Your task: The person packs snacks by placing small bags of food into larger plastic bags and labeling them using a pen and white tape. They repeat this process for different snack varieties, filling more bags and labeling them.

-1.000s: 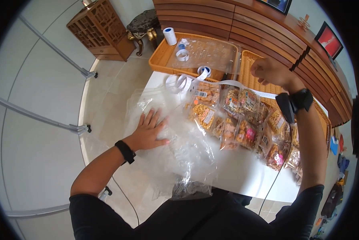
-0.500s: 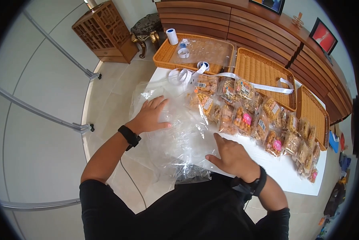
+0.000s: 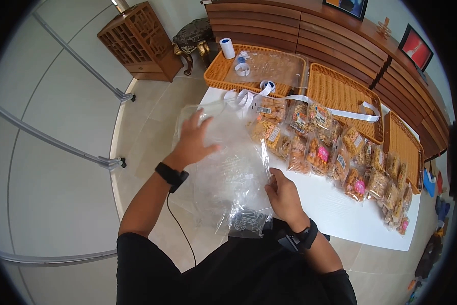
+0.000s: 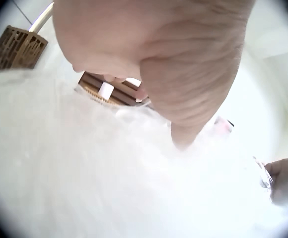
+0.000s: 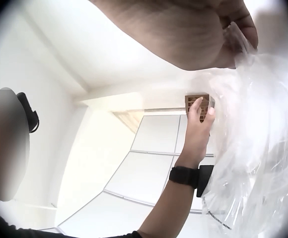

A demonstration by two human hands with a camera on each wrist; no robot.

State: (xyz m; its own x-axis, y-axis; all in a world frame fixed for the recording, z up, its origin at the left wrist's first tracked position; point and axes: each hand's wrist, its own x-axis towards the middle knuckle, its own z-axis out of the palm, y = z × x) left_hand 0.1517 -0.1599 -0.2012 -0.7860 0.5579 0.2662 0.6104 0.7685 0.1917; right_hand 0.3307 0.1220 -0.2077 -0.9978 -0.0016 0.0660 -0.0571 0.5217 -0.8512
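Observation:
Clear plastic bags [image 3: 228,168] lie in a loose stack at the table's left edge and hang over its front. The right hand [image 3: 285,199] pinches their right edge between thumb and curled fingers; in the right wrist view, plastic [image 5: 263,124] bunches at that hand's fingertips [image 5: 238,39]. The left hand [image 3: 190,142] is over the upper left of the bags with its fingers spread; whether it touches them cannot be told. The left wrist view shows the left palm [image 4: 183,59] above blurred plastic [image 4: 84,163]. Filled snack packets [image 3: 317,152] lie in rows to the right.
Wicker trays [image 3: 215,76] line the table's back, one holding label rolls [image 3: 227,48] and flat plastic. A white label strip [image 3: 345,113] runs across the packets' back edge. The white table [image 3: 340,218] borders the person's body. Behind are a wooden cabinet [image 3: 254,23] and a stool [image 3: 194,35].
The right hand came down from above the back trays to the bags and now pinches their edge. The left hand, flat on the bags earlier, has shifted toward the back with its fingers raised.

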